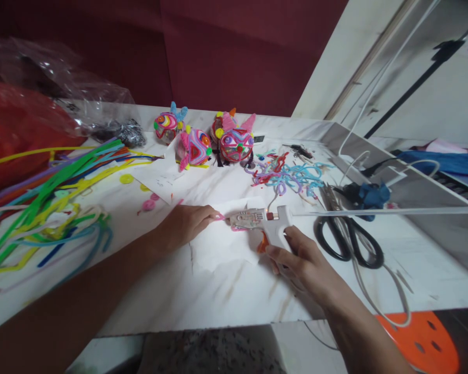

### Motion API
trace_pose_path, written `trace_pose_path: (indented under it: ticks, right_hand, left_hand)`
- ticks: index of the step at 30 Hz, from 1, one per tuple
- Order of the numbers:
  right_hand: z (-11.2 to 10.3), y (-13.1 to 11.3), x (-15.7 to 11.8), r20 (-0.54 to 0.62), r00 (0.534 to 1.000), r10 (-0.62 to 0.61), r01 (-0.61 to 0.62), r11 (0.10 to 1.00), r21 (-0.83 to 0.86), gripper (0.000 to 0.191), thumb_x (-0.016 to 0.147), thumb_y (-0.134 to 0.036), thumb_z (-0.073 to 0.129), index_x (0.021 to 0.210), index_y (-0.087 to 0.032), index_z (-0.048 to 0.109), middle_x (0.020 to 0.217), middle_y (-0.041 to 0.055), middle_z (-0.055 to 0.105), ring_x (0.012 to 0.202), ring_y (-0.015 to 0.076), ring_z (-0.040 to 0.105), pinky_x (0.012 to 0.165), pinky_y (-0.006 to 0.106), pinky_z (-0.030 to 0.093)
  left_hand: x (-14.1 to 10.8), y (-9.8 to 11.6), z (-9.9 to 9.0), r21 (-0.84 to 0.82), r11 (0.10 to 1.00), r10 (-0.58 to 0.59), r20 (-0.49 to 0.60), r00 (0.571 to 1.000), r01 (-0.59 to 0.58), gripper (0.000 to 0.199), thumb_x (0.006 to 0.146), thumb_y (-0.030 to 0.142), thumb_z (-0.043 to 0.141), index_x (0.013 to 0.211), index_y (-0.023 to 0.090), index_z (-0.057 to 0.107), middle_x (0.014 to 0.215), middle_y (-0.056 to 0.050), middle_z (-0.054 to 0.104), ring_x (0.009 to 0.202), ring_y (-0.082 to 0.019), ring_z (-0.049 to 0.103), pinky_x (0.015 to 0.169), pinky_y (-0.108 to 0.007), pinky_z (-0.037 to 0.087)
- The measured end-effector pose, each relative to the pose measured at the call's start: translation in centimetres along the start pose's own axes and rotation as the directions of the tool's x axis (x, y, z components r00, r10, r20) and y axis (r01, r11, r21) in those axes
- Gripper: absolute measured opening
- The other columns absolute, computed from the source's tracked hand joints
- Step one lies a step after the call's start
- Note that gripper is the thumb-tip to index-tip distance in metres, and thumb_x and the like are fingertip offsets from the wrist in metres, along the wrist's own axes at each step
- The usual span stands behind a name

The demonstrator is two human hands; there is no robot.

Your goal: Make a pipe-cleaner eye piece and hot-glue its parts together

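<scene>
My right hand (300, 257) is wrapped round the handle of a white hot glue gun (276, 223) with an orange trigger. The gun's nozzle points left, and a clear glue stick (335, 213) sticks out of its back. My left hand (189, 223) pinches a pink pipe cleaner (217, 216), its end close to the nozzle; whether they touch I cannot tell. Under both lies a sheet of white paper (214, 252). Several colourful pipe-cleaner animal heads stand behind, among them one with pink ears (237, 143) and a pink one lying sideways (195, 146).
Long coloured pipe cleaners (54, 192) spread over the left side. Curled cut pieces (292, 174) lie at the back right. Black-handled scissors (349, 239) rest near a white power cord (362, 280). A grey partition (405, 176) borders the right; a red bag (27, 119) stands left.
</scene>
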State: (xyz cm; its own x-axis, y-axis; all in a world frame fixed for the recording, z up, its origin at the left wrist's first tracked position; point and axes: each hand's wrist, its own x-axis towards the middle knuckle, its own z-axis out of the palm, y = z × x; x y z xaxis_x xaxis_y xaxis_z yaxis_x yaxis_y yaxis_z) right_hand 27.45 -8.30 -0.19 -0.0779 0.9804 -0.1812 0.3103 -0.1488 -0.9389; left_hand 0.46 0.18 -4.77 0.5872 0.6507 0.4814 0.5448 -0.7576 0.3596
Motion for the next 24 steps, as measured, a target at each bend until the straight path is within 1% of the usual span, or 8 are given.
trace_pose_path:
  ticks: [4, 9, 12, 18, 21, 24]
  right_hand:
    - [0.05, 0.16, 0.01, 0.001, 1.0, 0.024, -0.024, 0.999, 0.023, 0.031, 0.073, -0.045, 0.066, 0.072, -0.024, 0.044, 0.059, -0.0022, 0.053, 0.055, 0.0139, 0.046, 0.052, 0.031, 0.033]
    - [-0.01, 0.22, -0.09, 0.003, 0.999, 0.032, -0.032, 0.999, 0.026, 0.028, 0.074, -0.045, 0.065, 0.076, -0.023, 0.048, 0.063, -0.0012, 0.056, 0.058, 0.0149, 0.049, 0.054, 0.032, 0.035]
    - [-0.04, 0.02, -0.17, -0.004, 1.0, 0.016, -0.016, 1.0, 0.008, 0.028, 0.074, -0.045, 0.066, 0.074, -0.023, 0.047, 0.063, -0.0012, 0.055, 0.059, 0.0152, 0.049, 0.055, 0.032, 0.036]
    - [-0.18, -0.08, -0.24, 0.007, 1.0, -0.02, 0.02, 1.0, 0.006, 0.028, 0.073, -0.044, 0.066, 0.075, -0.023, 0.048, 0.065, 0.0008, 0.057, 0.061, 0.0163, 0.05, 0.058, 0.033, 0.039]
    - [-0.23, 0.11, -0.26, 0.01, 1.0, -0.008, 0.008, 1.0, 0.004, 0.029, 0.074, -0.045, 0.066, 0.076, -0.023, 0.047, 0.065, 0.0003, 0.056, 0.061, 0.0159, 0.05, 0.058, 0.033, 0.038]
    - [-0.2, 0.21, -0.31, 0.015, 1.0, 0.0, 0.0, 1.0, 0.021, 0.031, 0.073, -0.046, 0.066, 0.075, -0.023, 0.046, 0.064, -0.0004, 0.055, 0.06, 0.0155, 0.049, 0.057, 0.032, 0.038]
  left_hand:
    - [-0.06, -0.15, 0.1, -0.005, 1.0, 0.018, -0.018, 1.0, -0.018, 0.032, 0.104, 0.033, 0.039, 0.107, 0.019, 0.067, 0.105, -0.002, 0.079, 0.092, -0.013, 0.075, 0.08, -0.023, 0.059]
    - [-0.13, -0.21, 0.14, -0.004, 1.0, 0.012, -0.011, 1.0, -0.012, 0.033, 0.104, 0.034, 0.039, 0.108, 0.02, 0.068, 0.107, -0.002, 0.078, 0.093, -0.013, 0.075, 0.081, -0.023, 0.059]
    - [-0.14, -0.3, 0.18, 0.003, 1.0, 0.001, -0.007, 1.0, -0.001, 0.031, 0.103, 0.034, 0.04, 0.108, 0.02, 0.068, 0.106, -0.001, 0.078, 0.093, -0.014, 0.075, 0.081, -0.023, 0.059]
    - [-0.19, -0.5, 0.34, 0.004, 1.0, 0.03, -0.021, 0.999, -0.03, 0.03, 0.103, 0.031, 0.041, 0.108, 0.02, 0.068, 0.105, -0.002, 0.078, 0.092, -0.013, 0.075, 0.08, -0.023, 0.059]
    - [-0.17, -0.32, 0.14, 0.006, 0.999, 0.039, -0.023, 0.999, -0.038, 0.03, 0.103, 0.031, 0.04, 0.108, 0.019, 0.068, 0.105, -0.002, 0.078, 0.092, -0.013, 0.075, 0.08, -0.022, 0.059]
    - [-0.09, 0.0, -0.23, 0.006, 1.0, 0.026, 0.003, 1.0, -0.026, 0.03, 0.104, 0.03, 0.04, 0.11, 0.019, 0.068, 0.107, -0.003, 0.078, 0.093, -0.014, 0.075, 0.082, -0.023, 0.059]
